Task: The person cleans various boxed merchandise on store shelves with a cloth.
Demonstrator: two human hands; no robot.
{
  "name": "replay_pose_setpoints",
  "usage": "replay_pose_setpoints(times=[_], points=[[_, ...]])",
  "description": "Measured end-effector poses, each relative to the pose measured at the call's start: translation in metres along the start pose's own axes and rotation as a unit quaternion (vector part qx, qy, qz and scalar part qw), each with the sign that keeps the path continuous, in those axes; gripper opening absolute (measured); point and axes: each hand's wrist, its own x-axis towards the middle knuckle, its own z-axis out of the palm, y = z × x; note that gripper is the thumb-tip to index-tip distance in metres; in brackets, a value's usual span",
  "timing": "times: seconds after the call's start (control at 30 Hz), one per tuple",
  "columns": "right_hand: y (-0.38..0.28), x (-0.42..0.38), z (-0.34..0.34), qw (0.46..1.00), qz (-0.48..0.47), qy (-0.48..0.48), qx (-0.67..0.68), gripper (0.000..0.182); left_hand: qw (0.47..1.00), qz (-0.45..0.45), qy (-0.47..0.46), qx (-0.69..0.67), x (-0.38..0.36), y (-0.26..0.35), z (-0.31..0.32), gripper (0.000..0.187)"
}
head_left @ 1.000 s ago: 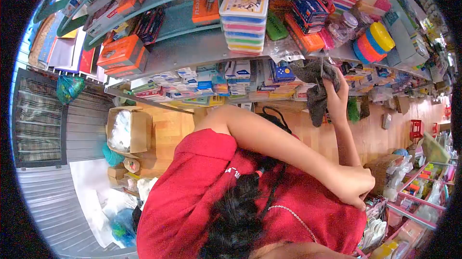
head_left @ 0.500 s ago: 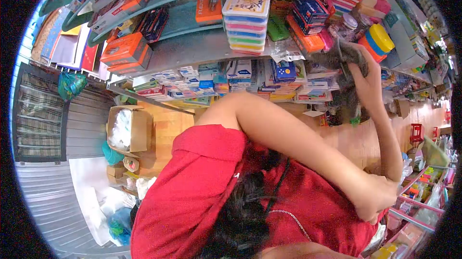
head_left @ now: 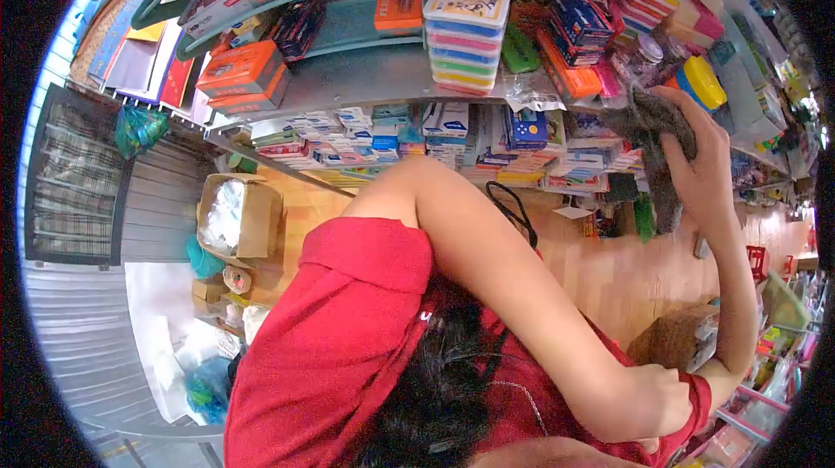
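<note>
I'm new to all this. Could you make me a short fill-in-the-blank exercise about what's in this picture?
1. The dark gray cloth is in the person's ____ hand.
2. The color of the person's shirt is ____.
3. The open cardboard box with white contents stands on the ____.
4. The printed top of the multicolored stack has a ____ border.

Missing words: right; red; floor; white.
</note>
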Motion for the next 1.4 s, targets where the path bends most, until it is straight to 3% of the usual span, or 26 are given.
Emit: replay_pose_setpoints(times=[0.1,0.27,0.4,0.5,0.53,0.57,0.63,0.67,0.7,0.9,0.93,0.97,1.13,1.23,1.37,1.4], points=[[0.004,-0.010,-0.003,1.000,0.023,-0.018,-0.009,0.035,0.999,0.037,-0.009,0.039,-0.003,-0.006,0.002,0.027],[0.001,-0.021,-0.015,0.997,0.050,-0.046,-0.019,0.034,0.988,0.067,-0.119,-0.071,-0.002,0.004,-0.025,0.035],[0.000,-0.028,-0.011,0.998,0.046,-0.012,-0.037,0.035,0.972,0.106,-0.191,-0.087,-0.007,0.010,-0.026,0.032],[0.005,-0.031,0.006,0.998,0.045,0.030,-0.022,0.034,0.965,0.159,-0.168,-0.122,-0.012,0.006,-0.014,0.026],[0.009,-0.030,0.015,0.997,0.056,0.043,0.013,0.034,0.954,0.089,-0.250,-0.139,-0.012,0.015,-0.023,0.021],[0.014,-0.028,0.024,0.995,0.067,0.055,0.049,0.034,0.910,0.227,-0.254,-0.234,-0.001,0.006,-0.005,0.020],[0.024,-0.027,0.041,0.993,0.057,0.061,0.088,0.033,0.745,0.478,-0.244,-0.397,0.032,-0.025,0.053,0.017],[0.024,-0.023,0.048,0.991,0.051,0.055,0.106,0.034,0.688,0.527,-0.251,-0.431,0.036,-0.022,0.056,0.015],[0.026,-0.020,0.056,0.990,0.044,0.049,0.126,0.034,0.670,0.535,-0.258,-0.446,0.039,-0.020,0.056,0.015],[0.030,-0.030,0.101,0.982,0.034,0.005,0.184,0.033,0.777,0.427,-0.267,-0.378,0.031,-0.018,0.031,0.016],[0.028,-0.033,0.103,0.967,0.067,-0.044,0.242,0.032,0.790,0.411,-0.266,-0.368,0.028,-0.018,0.025,0.016],[0.025,-0.035,0.101,0.972,0.072,-0.063,0.214,0.031,0.804,0.392,-0.265,-0.360,0.023,-0.019,0.019,0.016],[0.052,-0.061,0.136,0.953,0.116,-0.026,0.280,0.032,0.871,0.286,-0.247,-0.315,-0.013,-0.010,-0.036,0.016],[0.039,-0.054,0.121,0.917,0.164,-0.111,0.346,0.034,0.911,0.225,-0.194,-0.288,-0.028,-0.008,-0.069,0.016],[0.038,-0.048,0.123,0.905,0.217,-0.105,0.350,0.034,0.960,0.146,-0.074,-0.226,-0.009,-0.029,-0.076,0.020],[0.050,-0.051,0.135,0.920,0.206,-0.095,0.321,0.034,0.972,0.108,-0.009,-0.208,-0.001,-0.037,-0.077,0.015]])
